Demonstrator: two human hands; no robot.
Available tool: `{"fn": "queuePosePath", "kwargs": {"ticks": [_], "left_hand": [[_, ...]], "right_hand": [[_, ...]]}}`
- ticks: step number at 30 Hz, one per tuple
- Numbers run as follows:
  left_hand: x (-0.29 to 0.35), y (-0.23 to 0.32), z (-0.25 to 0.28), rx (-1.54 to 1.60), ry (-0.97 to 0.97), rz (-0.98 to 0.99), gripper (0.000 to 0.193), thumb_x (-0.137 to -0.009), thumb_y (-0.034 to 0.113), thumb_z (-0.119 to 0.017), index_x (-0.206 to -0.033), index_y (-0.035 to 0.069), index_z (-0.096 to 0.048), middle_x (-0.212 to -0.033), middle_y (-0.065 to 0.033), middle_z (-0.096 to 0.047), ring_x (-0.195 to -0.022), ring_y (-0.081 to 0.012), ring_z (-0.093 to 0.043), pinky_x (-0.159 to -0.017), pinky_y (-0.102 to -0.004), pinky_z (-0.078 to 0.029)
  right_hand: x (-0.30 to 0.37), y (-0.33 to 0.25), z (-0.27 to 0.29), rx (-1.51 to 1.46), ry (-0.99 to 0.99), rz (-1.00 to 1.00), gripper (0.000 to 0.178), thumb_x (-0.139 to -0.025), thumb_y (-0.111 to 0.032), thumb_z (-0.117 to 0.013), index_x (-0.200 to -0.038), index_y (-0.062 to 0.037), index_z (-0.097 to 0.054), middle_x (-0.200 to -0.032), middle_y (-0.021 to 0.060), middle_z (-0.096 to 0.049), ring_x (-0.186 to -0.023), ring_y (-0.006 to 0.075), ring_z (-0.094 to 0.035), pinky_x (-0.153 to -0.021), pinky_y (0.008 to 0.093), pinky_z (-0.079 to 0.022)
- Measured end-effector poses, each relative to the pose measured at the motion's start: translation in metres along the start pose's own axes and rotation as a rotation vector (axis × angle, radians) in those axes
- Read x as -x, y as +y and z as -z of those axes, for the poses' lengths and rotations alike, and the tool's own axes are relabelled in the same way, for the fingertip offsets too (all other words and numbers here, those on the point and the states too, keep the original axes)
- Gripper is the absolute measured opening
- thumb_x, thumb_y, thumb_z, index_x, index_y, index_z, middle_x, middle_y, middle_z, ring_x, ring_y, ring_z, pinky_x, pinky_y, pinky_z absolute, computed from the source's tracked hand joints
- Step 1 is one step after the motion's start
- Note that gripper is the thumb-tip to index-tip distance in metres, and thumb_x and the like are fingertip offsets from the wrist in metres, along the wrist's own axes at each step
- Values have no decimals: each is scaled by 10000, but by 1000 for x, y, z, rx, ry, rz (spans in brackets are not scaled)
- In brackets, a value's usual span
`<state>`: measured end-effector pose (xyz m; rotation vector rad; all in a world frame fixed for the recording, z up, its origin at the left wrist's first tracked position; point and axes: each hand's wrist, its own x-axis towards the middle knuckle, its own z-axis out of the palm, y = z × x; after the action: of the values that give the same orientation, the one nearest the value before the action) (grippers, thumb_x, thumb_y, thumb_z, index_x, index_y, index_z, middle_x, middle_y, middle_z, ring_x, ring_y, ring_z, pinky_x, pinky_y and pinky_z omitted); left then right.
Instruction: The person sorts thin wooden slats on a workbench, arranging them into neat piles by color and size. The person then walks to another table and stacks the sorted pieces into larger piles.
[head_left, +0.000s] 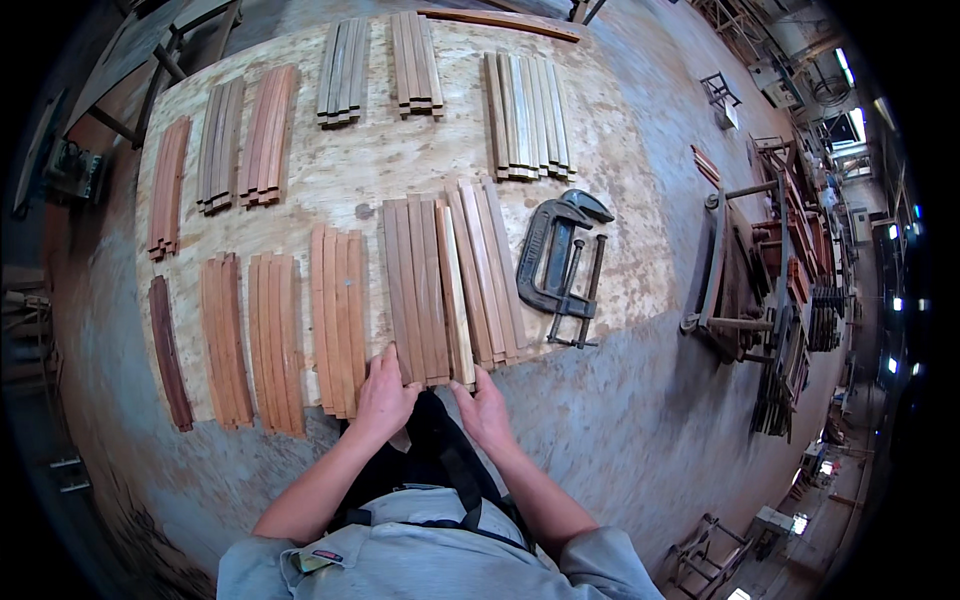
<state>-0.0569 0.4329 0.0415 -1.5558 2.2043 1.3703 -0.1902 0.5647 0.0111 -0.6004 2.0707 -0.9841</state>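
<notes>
Scuffed grey floor (610, 420) surrounds our plywood board (635, 270) in the head view, wheeled rack (745, 270) off to the right. On the board's near edge, middle, we have brown strips (415, 290) and a pale strip (458, 300) beside them. Hands are apart: left hand (383, 400) at the brown strips' near ends, grip unclear to us; right hand (487, 410) pinches the pale strip's near end. Looks like lining up; we'd keep edges parallel, nudge ends level with light fingertip pressure, and avoid pushing neighbours askew. Two C-clamps (548, 262) lie right of the strips; other strip bundles (340, 75) sit farther back.
</notes>
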Motion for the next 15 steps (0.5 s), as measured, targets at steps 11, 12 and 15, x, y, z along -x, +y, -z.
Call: {"fn": "queuePosePath", "kwargs": {"ticks": [11, 12, 15], "left_hand": [[-4, -16, -13, -45, 53, -120, 799, -819, 78, -716, -1485, -32, -290, -1302, -286, -496, -1168, -466, -561, -979, -503, -491], [-4, -15, -12, -42, 51, -123, 797, -818, 78, -716, -1484, -34, -293, -1299, -286, -498, -1166, -467, -561, -976, -503, -493], [-4, -15, -11, -44, 50, -140, 790, -817, 77, -716, -1478, -42, -301, -1292, -288, -503, -1163, -467, -564, -968, -502, -497]], "right_hand": [[2, -29, 17, 31, -52, -47, 372, -934, -218, -662, -1254, -36, -608, -994, 241, -697, -936, 378, -696, -799, 424, -538], [2, -27, 15, 11, -42, -17, 374, -935, -220, -660, -1255, -35, -606, -990, 242, -697, -928, 380, -696, -795, 424, -538], [3, -31, 14, 76, -6, 7, 372, -938, -220, -653, -1255, -33, -604, -990, 241, -697, -905, 377, -694, -785, 415, -538]]}}
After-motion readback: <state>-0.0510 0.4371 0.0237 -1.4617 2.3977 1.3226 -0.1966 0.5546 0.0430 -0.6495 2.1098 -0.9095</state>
